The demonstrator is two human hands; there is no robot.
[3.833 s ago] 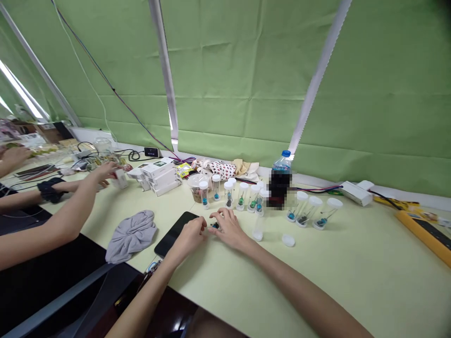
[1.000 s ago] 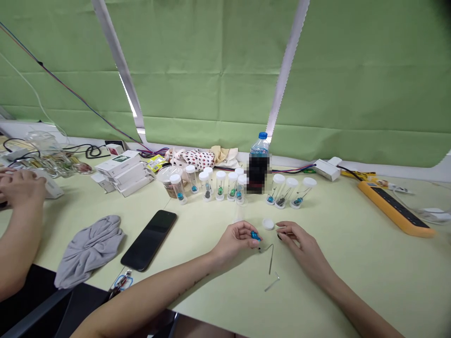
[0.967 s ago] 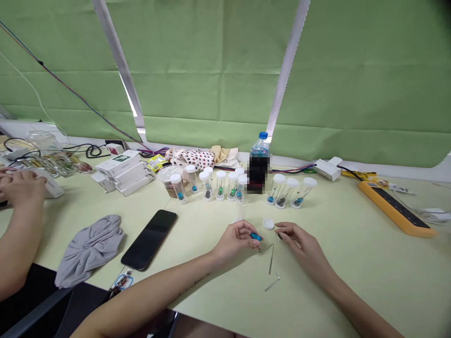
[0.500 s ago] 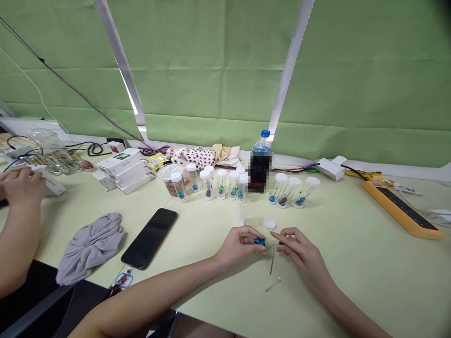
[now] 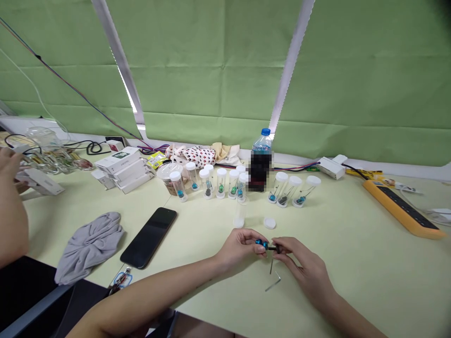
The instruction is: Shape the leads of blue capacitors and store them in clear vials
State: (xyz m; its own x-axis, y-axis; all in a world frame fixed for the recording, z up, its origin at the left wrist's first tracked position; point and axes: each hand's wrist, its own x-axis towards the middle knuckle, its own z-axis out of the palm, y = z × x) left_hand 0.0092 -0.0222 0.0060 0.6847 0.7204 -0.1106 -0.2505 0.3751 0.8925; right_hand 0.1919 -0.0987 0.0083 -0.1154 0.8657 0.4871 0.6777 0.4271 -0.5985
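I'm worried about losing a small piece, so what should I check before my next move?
1. Left hand grips the blue part: ok.
2. Right hand grips the black part: ok.
3. Black part fully seated in the blue part: cannot tell, fingers cover much of both.
4. L-shaped metal rod in plain sight: ok, it lies on the table below the hands.
5. Loose white cap on a tube: not ok, it lies on the table.
6. Phone apart from both hands: ok.

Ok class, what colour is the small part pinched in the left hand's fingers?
The small part is shiny blue; the head view shows it best.
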